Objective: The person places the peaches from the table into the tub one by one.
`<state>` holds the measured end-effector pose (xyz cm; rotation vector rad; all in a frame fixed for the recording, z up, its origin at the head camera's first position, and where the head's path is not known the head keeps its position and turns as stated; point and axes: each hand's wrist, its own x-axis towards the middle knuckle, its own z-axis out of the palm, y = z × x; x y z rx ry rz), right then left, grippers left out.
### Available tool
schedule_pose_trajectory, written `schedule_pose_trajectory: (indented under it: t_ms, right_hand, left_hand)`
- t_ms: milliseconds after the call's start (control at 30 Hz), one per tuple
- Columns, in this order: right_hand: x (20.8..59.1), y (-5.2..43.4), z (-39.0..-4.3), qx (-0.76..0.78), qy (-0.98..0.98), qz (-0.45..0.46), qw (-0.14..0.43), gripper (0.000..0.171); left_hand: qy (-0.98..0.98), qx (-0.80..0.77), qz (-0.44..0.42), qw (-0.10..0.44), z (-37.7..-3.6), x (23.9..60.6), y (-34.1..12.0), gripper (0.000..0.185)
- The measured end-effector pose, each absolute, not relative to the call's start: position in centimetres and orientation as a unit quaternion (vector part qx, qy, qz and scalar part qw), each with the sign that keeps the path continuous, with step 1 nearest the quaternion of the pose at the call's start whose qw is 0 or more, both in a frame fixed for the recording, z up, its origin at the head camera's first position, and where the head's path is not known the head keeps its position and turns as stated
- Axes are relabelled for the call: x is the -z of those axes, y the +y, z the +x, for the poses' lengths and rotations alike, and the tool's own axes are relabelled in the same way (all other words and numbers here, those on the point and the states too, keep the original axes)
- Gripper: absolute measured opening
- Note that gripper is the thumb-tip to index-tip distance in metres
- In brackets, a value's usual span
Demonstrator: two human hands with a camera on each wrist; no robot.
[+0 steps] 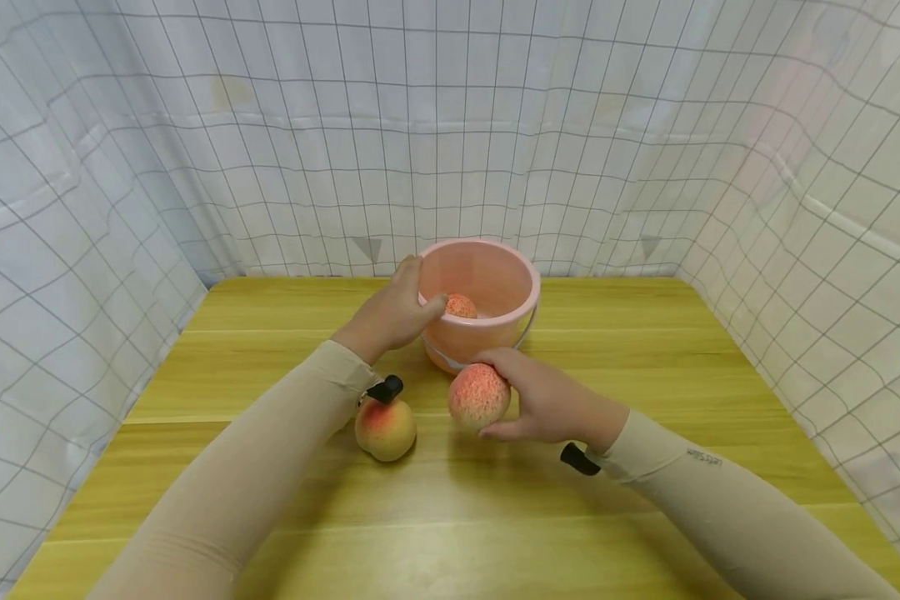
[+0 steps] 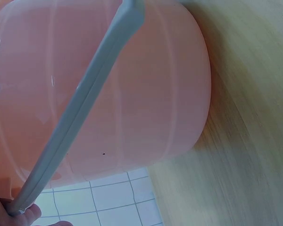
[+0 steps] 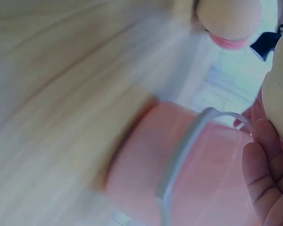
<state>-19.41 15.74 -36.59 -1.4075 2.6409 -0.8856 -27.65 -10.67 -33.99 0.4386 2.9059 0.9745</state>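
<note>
A pink bucket (image 1: 487, 340) with a grey handle (image 2: 80, 103) stands upright on the wooden table. My left hand (image 1: 396, 312) grips its rim on the left side, thumb over the near edge. One peach (image 1: 461, 306) lies inside, partly hidden by the rim. In front of the bucket, my right hand (image 1: 547, 402) holds a second peach (image 1: 480, 397), red-speckled on top and pale below, between thumb and fingers. A third peach (image 1: 386, 431), yellow with a red patch, sits on the table beside my left wrist; the right wrist view shows that peach (image 3: 230, 19) at the top.
The wooden table (image 1: 667, 367) reaches back to a white curtain with a dark grid (image 1: 525, 108), which also hangs along both sides. A black strap (image 1: 385, 389) on my left wrist overlaps the peach on the table in the head view.
</note>
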Motion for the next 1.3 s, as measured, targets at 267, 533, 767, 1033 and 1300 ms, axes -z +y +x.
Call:
schedule_pose_trajectory:
  t_ms: [267,533,767,1033,1300]
  right_hand:
    - [34.9,16.0,-19.8,0.312,0.831,-0.459,-0.014,0.086]
    - [33.3,16.3,-20.3,0.317,0.827,-0.463,-0.041,0.089]
    - [32.2,16.6,-20.8,0.301,0.829,-0.465,-0.075,0.086]
    - [31.3,16.7,-21.5,0.312,0.831,-0.454,-0.077,0.083]
    - [30.6,17.0,-22.4,0.323,0.834,-0.441,-0.078,0.084]
  left_hand:
    - [0.939,-0.315,0.139,0.025,-27.7,34.0,-10.6,0.093]
    - [0.940,-0.309,0.142,0.022,-27.8,34.0,-10.6,0.094]
    - [0.940,-0.308,0.143,0.021,-27.8,34.1,-10.6,0.095]
    - [0.939,-0.311,0.147,0.019,-27.8,34.1,-10.7,0.094]
    - [0.939,-0.309,0.151,0.012,-27.7,34.1,-10.7,0.093]
